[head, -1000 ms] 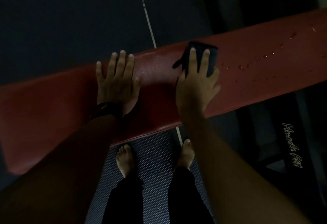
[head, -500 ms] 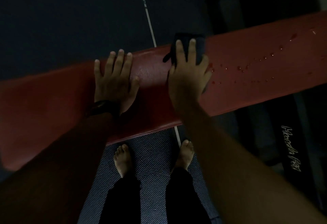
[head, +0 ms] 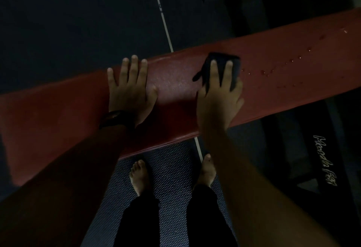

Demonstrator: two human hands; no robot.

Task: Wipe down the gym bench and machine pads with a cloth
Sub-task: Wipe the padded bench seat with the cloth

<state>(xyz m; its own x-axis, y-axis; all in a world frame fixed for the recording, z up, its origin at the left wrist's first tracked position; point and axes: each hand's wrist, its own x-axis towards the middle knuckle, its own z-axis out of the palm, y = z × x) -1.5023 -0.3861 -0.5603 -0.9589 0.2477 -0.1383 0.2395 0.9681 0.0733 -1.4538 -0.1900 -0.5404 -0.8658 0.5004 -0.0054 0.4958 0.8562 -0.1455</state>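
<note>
Feet: your bare feet (head: 139, 176) stand on a textured mat (head: 172, 168), just short of the bench.
Bench: the red pad (head: 58, 114) runs across in front of you, rising to the right.
Left hand (head: 129, 94): released, lying flat on the pad with fingers spread, a dark wristband (head: 117, 119) at the wrist.
Right hand (head: 216, 100): flat, straight fingers pressing the cloth down.
Cloth (head: 222, 56): dark, on the pad's far half under your right fingers.
Droplets (head: 265, 72): scattered on the pad just right of the cloth.
Floor: a white line (head: 164, 22) beyond the bench.

A dim gym. A long red padded bench (head: 273, 75) crosses dark rubber floor mats (head: 168, 178). Black equipment with white lettering (head: 322, 159) sits near right.
</note>
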